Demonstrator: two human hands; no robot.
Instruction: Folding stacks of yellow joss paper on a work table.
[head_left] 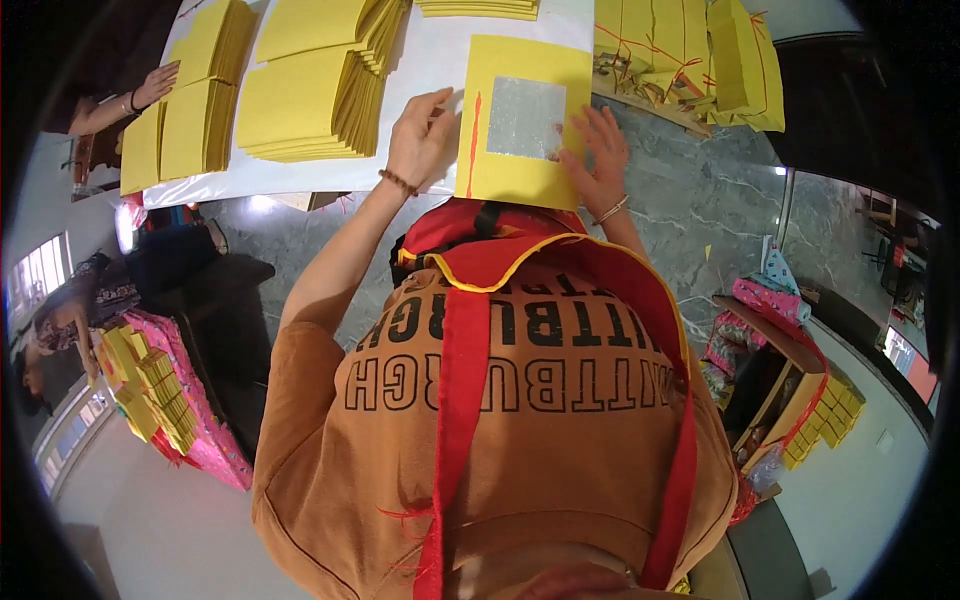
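At least five yellow papery piles (290, 110) sit on a white table (430, 60). The left hand (420, 140), half curled, empty, is beside one flat yellow sheet (515, 180) at the edge, with one red stripe (474, 145) and one shiny square (522, 118); the right hand (600, 160), loosely open, touches it

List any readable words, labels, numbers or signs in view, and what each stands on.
Brown sweatshirt: large dark block lettering across the chest; wording not copied.
Yellow sheet: red streak, no legible text.
Yellow stacks: no legible text.
Anything farther off: too small to read.
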